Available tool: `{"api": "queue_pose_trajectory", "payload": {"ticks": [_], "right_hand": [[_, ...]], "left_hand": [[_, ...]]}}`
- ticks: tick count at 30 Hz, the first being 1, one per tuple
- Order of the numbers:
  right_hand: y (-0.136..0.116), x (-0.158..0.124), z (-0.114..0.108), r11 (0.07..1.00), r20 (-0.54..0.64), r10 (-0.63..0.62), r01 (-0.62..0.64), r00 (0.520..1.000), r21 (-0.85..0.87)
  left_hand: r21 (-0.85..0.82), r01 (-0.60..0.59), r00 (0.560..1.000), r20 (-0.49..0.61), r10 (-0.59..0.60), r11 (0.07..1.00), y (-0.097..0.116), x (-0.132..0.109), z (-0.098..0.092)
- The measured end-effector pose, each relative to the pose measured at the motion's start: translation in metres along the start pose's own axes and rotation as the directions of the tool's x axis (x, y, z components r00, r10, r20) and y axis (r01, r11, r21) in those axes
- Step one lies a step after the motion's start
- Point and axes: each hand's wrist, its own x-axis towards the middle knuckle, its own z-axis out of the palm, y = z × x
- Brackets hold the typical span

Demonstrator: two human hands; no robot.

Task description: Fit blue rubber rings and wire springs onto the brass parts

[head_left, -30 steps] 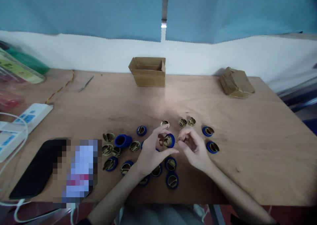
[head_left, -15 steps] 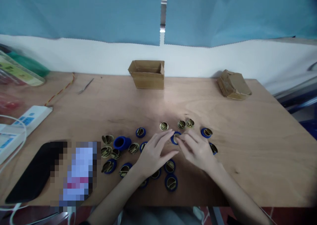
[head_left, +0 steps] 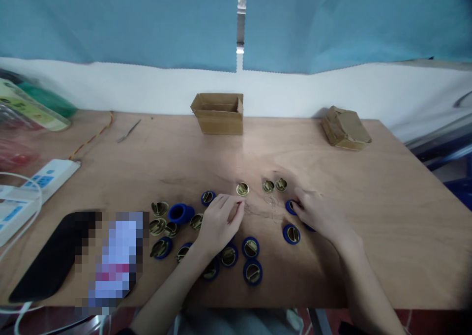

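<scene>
Several blue round caps with brass inserts lie at the near middle of the wooden table. My left hand rests among them, its fingers curled together, fingertips on the table just below a bare brass insert. Nothing shows between those fingers. My right hand lies palm down to the right, fingertips on a blue cap. Whether it grips that cap is hidden. Another blue cap lies just below that hand. Thin wire pieces lie between my hands.
An open cardboard box stands at the back middle, a closed packet at the back right. A white power strip, a black phone and cables sit at the left. Tweezers lie far left.
My hands held one blue cap together, then parted. The right hand moved right onto the caps there; the left hand dropped to the table. The cap left the left hand.
</scene>
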Motion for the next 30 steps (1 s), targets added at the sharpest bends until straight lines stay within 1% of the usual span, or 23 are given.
{"api": "queue_pose_trajectory", "payload": {"ticks": [4, 6, 9, 12, 14, 16, 20, 23, 25, 27, 30], "right_hand": [[0.002, -0.004, 0.004, 1.0, -0.019, 0.001, -0.001, 1.0, -0.011], [0.004, -0.005, 0.005, 1.0, -0.033, 0.001, -0.001, 0.999, -0.01], [0.006, -0.006, 0.004, 1.0, -0.046, -0.01, 0.011, 0.999, 0.006], [0.007, -0.005, 0.002, 0.998, -0.042, -0.041, 0.043, 0.998, 0.049], [0.007, -0.003, 0.0, 0.996, -0.054, -0.052, 0.056, 0.997, 0.071], [0.003, 0.0, -0.001, 0.997, -0.088, -0.048, 0.053, 0.995, 0.055], [-0.015, 0.007, 0.005, 0.997, -0.138, -0.07, 0.072, 0.988, 0.01], [-0.037, 0.01, 0.016, 0.991, -0.132, -0.13, 0.131, 0.983, 0.003], [-0.053, 0.01, 0.027, 0.985, -0.12, -0.169, 0.171, 0.978, 0.005], [-0.067, 0.008, 0.037, 0.981, -0.109, -0.19, 0.193, 0.976, 0.011], [-0.085, 0.007, 0.052, 0.981, -0.105, -0.187, 0.19, 0.977, 0.027]], "left_hand": [[0.082, 0.075, 0.997, -0.001, -0.075, 0.994, -0.002, 0.001, 0.002], [0.138, 0.095, 0.995, 0.015, -0.098, 0.986, -0.003, 0.003, 0.002], [0.225, 0.074, 0.99, 0.103, -0.1, 0.971, -0.004, 0.009, 0.002], [0.303, 0.038, 0.971, 0.212, -0.107, 0.952, -0.002, 0.017, 0.001], [0.351, 0.028, 0.957, 0.261, -0.126, 0.936, 0.001, 0.023, 0.0], [0.393, 0.027, 0.943, 0.294, -0.154, 0.919, 0.004, 0.03, 0.001], [0.456, 0.034, 0.914, 0.346, -0.212, 0.889, 0.005, 0.045, 0.011], [0.473, 0.03, 0.892, 0.385, -0.238, 0.881, 0.002, 0.052, 0.019], [0.468, 0.026, 0.884, 0.402, -0.24, 0.883, -0.001, 0.054, 0.021], [0.458, 0.031, 0.882, 0.406, -0.24, 0.888, -0.003, 0.053, 0.018], [0.431, 0.06, 0.892, 0.381, -0.242, 0.901, -0.006, 0.051, 0.007]]}}
